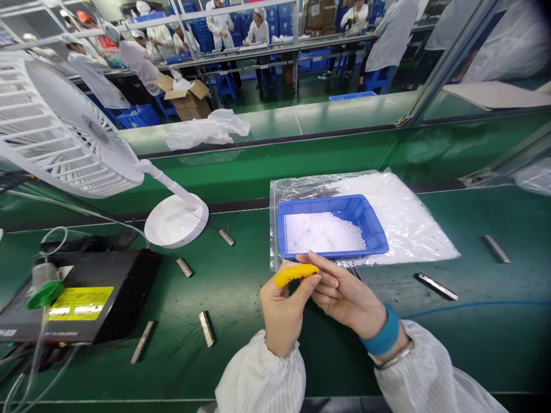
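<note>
From my end, I see the left hand (282,315), its forefinger in a yellow cover (293,276), thumb and finger drawn together against the right hand's (346,298) half-bent fingers. I can't tell whether either pinches anything. Just beyond, the blue bin (373,226) of white beads (322,232) sits on a plastic bag (413,226).

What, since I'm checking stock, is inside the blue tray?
Small white pellets lie spread in the blue tray, leaving bare blue toward the far right. Anything beneath the pellets is hidden.
</note>
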`<state>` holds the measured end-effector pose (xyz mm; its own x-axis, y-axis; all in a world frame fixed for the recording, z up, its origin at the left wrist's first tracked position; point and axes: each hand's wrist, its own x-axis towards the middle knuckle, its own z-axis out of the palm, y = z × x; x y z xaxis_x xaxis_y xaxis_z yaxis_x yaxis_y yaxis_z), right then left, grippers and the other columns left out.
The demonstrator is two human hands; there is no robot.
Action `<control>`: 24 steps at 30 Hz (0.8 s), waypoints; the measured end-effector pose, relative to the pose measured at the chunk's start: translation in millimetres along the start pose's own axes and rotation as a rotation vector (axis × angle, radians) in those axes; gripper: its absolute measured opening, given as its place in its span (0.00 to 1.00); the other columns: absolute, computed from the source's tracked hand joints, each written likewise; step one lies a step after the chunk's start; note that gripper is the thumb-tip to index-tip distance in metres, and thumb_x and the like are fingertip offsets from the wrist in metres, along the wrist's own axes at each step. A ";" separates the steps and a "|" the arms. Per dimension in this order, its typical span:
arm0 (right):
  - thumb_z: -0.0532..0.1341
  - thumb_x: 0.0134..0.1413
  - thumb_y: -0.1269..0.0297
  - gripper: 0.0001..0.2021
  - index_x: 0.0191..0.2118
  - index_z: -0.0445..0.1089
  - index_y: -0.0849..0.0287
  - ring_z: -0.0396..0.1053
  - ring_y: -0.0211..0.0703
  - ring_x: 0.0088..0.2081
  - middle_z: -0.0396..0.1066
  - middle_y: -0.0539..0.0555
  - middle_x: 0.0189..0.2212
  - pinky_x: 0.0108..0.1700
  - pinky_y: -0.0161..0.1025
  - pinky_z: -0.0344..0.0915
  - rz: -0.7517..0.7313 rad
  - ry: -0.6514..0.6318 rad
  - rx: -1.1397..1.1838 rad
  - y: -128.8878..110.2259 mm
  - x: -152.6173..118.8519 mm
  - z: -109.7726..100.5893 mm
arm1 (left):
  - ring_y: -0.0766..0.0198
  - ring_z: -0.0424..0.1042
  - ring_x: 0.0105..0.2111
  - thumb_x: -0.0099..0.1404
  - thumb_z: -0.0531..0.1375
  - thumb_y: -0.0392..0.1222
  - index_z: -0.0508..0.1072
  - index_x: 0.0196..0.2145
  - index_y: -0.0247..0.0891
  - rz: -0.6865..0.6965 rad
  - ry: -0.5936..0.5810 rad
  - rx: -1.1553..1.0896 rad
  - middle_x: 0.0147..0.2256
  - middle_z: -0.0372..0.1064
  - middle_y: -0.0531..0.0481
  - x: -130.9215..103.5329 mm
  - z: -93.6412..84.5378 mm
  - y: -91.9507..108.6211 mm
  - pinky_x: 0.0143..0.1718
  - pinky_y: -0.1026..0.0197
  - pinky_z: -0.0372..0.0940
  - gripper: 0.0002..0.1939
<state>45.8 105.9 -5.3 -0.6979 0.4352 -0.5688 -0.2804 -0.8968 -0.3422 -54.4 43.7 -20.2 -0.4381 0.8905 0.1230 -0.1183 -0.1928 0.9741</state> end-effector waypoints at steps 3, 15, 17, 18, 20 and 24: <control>0.68 0.45 0.57 0.22 0.44 0.66 0.63 0.33 0.20 0.14 0.40 0.39 0.11 0.18 0.27 0.33 -0.021 -0.001 -0.007 -0.6 0.7 0.7 | 0.75 0.70 0.34 0.57 0.65 0.39 0.77 0.30 0.33 0.007 -0.007 0.003 0.30 0.71 0.50 -0.3 0.0 -0.3 0.41 0.74 0.67 0.06; 0.67 0.46 0.54 0.22 0.43 0.66 0.63 0.33 0.21 0.14 0.40 0.39 0.11 0.18 0.28 0.37 -0.092 0.068 -0.120 -4.1 -6.1 5.0 | 0.77 0.68 0.32 0.58 0.64 0.33 0.75 0.30 0.34 0.108 -0.060 0.105 0.28 0.69 0.52 -15.5 -2.7 16.6 0.36 0.75 0.66 0.01; 0.68 0.43 0.52 0.24 0.42 0.66 0.63 0.35 0.21 0.14 0.39 0.39 0.11 0.18 0.29 0.37 -0.114 0.088 -0.163 -3.1 -11.8 5.9 | 0.76 0.68 0.31 0.58 0.63 0.31 0.75 0.31 0.35 0.179 -0.106 0.137 0.28 0.69 0.52 -26.2 -5.7 26.1 0.35 0.74 0.65 0.02; 0.69 0.41 0.52 0.25 0.42 0.66 0.63 0.35 0.21 0.14 0.39 0.39 0.11 0.18 0.28 0.36 -0.125 0.095 -0.173 -2.5 -14.6 6.2 | 0.76 0.68 0.31 0.58 0.63 0.31 0.74 0.30 0.35 0.198 -0.111 0.145 0.27 0.69 0.53 -30.8 -7.5 29.8 0.34 0.74 0.65 0.02; 0.69 0.39 0.50 0.27 0.42 0.66 0.62 0.38 0.21 0.14 0.42 0.40 0.11 0.19 0.27 0.36 -0.181 0.141 -0.249 -0.8 -19.5 6.5 | 0.76 0.67 0.31 0.58 0.63 0.31 0.74 0.30 0.36 0.214 -0.098 0.150 0.27 0.69 0.53 -36.7 -11.7 33.9 0.34 0.74 0.65 0.03; 0.64 0.47 0.46 0.23 0.41 0.71 0.61 0.57 0.25 0.23 0.61 0.48 0.20 0.27 0.27 0.53 -0.553 0.409 -0.866 4.6 -25.1 4.6 | 0.76 0.68 0.31 0.59 0.62 0.31 0.74 0.31 0.37 0.204 -0.048 0.146 0.28 0.70 0.53 -36.6 -20.5 31.2 0.35 0.74 0.66 0.03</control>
<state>59.1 90.5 10.9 -0.3037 0.8954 -0.3256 0.1817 -0.2810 -0.9423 -60.4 -3.4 1.8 -0.3961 0.8588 0.3250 0.1000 -0.3115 0.9450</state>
